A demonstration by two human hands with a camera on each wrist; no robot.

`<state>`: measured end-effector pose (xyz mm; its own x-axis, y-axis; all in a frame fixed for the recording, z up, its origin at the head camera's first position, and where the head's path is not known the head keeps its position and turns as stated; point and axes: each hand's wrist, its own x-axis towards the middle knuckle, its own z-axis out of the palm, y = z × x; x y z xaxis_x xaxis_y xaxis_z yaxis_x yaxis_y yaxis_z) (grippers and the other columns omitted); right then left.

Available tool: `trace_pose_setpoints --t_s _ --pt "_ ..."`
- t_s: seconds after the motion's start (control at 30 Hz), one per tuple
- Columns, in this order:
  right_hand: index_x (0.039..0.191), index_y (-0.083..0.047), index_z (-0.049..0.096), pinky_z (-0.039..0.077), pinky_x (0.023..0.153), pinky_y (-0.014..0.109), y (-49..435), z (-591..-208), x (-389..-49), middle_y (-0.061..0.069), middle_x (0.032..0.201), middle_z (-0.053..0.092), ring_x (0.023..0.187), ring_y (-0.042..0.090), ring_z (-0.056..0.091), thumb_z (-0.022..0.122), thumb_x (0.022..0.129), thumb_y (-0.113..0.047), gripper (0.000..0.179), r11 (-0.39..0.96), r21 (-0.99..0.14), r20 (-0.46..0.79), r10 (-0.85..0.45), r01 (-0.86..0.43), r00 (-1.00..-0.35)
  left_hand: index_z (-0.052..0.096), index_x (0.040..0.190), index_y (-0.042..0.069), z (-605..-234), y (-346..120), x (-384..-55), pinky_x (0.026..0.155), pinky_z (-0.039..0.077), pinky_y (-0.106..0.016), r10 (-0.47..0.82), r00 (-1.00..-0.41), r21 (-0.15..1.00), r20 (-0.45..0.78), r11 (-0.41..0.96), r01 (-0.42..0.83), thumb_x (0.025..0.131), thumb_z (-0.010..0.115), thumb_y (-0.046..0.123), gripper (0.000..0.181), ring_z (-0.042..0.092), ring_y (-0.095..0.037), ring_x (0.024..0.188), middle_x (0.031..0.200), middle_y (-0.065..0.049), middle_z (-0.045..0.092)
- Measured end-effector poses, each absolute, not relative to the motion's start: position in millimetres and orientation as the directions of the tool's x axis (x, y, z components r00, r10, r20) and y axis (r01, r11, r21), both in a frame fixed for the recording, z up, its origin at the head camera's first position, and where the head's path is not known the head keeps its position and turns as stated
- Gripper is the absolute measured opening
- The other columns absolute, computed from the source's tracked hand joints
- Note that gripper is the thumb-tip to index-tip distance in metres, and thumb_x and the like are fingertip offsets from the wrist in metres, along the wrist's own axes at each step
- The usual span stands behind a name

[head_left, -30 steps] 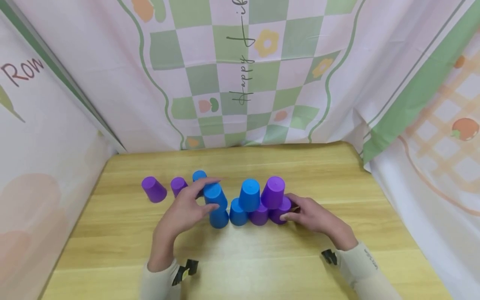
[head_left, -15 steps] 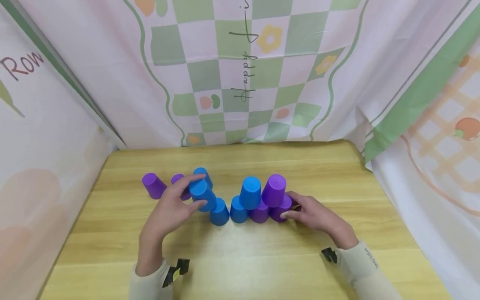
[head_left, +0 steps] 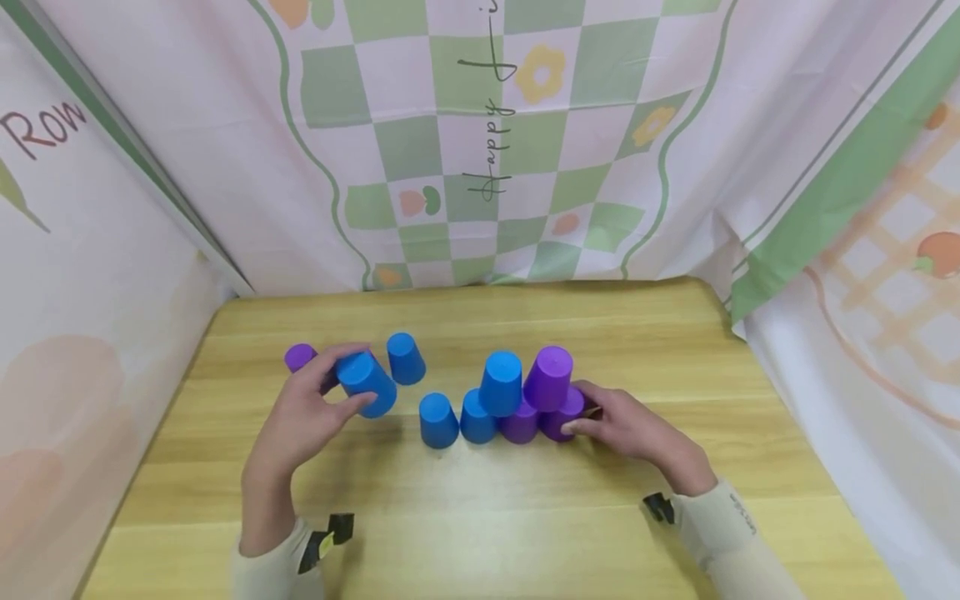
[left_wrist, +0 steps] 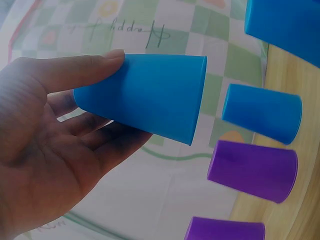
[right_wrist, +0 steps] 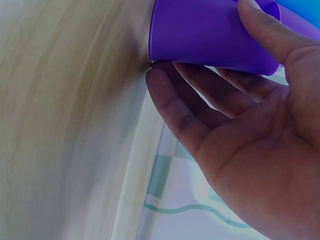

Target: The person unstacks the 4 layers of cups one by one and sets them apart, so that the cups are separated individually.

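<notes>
Left hand (head_left: 303, 417) clamped round a blue cup (head_left: 367, 385), tilted, above the counter (head_left: 480, 525), left of the four-cup row (head_left: 438, 423). Right hand (head_left: 628, 425), thumb and fingers, grips the row's end purple cup (head_left: 556, 423); two upper cups (head_left: 501, 385) stand on the row.

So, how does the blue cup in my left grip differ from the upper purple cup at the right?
Colour: the held blue cup is blue, the upper purple cup purple.
Support: the held blue cup is in the left grip, off the table; the upper purple cup rests on two lower purple cups.
Shared: both are plain, tapered cups, narrow closed end up.
</notes>
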<state>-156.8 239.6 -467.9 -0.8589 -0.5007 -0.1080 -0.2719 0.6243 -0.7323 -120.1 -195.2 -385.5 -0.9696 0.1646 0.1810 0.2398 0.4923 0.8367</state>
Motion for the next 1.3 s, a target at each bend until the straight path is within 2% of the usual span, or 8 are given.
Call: trace_pose_setpoints --t_s 0.27,0.53,0.8,1.0,1.3 --pt "0.121 -0.019 0.058 0.056 0.084 0.029 240 -467 -156 -0.004 0.106 0.069 0.097 0.015 0.066 0.066 0.091 -0.041 0.037 0.616 -0.736 -0.101 -0.510 -0.280 -0.854 0.054 0.134 0.023 -386 -208 -117 0.097 0.049 -0.058 0.140 -0.981 0.830 0.138 0.524 0.191 0.089 0.074 0.022 0.049 0.053 -0.036 0.122 0.133 -0.006 0.055" --pt "0.121 -0.019 0.058 0.055 0.084 0.029 240 -466 -155 -0.004 0.106 0.069 0.098 0.015 0.065 0.066 0.091 -0.042 0.038 0.626 -0.734 -0.120 -0.500 -0.263 -0.857 0.054 0.133 0.014 -386 -221 -114 0.097 0.048 -0.058 0.111 -0.978 0.813 0.174 0.544 0.207 0.088 0.074 0.015 0.050 0.056 -0.039 0.119 0.130 -0.016 0.056" --pt "0.122 -0.019 0.058 0.055 0.085 0.030 240 -467 -156 -0.004 0.107 0.069 0.098 0.015 0.066 0.066 0.091 -0.042 0.039 0.624 -0.732 -0.110 -0.503 -0.273 -0.857 0.054 0.134 0.012 -390 -229 -114 0.098 0.048 -0.056 0.100 -0.983 0.820 0.155 0.541 0.184 0.088 0.074 0.014 0.051 0.054 -0.041 0.123 0.135 -0.017 0.053" --pt "0.120 -0.020 0.058 0.056 0.083 0.029 240 -467 -156 -0.005 0.105 0.069 0.097 0.014 0.065 0.066 0.091 -0.042 0.038 0.631 -0.728 -0.113 -0.498 -0.269 -0.860 0.053 0.135 0.012 -394 -236 -114 0.099 0.046 -0.061 0.080 -0.988 0.819 0.132 0.553 0.154 0.088 0.074 0.014 0.052 0.052 -0.043 0.125 0.140 -0.020 0.050" --pt "0.121 -0.020 0.058 0.056 0.083 0.029 240 -468 -156 -0.004 0.106 0.069 0.097 0.015 0.066 0.065 0.091 -0.043 0.038 0.625 -0.728 -0.105 -0.507 -0.281 -0.855 0.051 0.135 0.009 -397 -244 -116 0.096 0.046 -0.063 0.031 -0.997 0.811 0.073 0.580 0.078 0.088 0.073 0.012 0.052 0.052 -0.050 0.123 0.135 -0.024 0.053"
